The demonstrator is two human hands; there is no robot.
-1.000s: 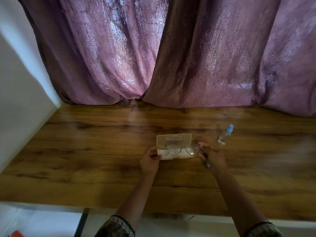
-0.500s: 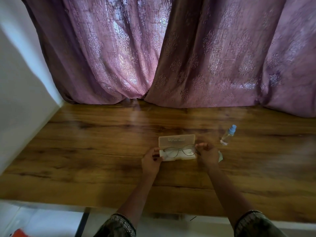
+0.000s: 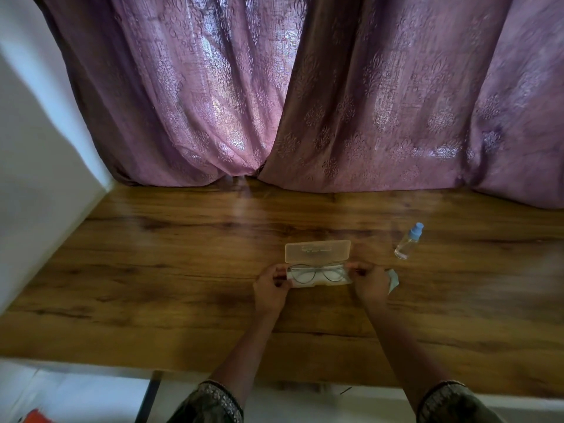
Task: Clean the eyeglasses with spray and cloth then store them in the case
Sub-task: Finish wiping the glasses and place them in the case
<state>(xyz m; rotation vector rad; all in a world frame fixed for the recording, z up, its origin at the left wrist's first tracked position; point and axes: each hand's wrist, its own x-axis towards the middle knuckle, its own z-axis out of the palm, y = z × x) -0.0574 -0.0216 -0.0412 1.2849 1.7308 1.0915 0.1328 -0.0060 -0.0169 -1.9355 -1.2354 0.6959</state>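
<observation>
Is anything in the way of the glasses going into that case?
Nothing visible does. The case stands open, and the eyeglasses sit over its tray, the right hand pinching one end. The cloth and spray bottle are off to the right.

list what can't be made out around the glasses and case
Head view:
Ends of the eyeglasses: covered by the left hand and right hand.
Most of the cloth: behind the right hand; one corner shows.
Print on the case lid: too small and blurred.
Fill level of the spray bottle: too small to tell.
</observation>
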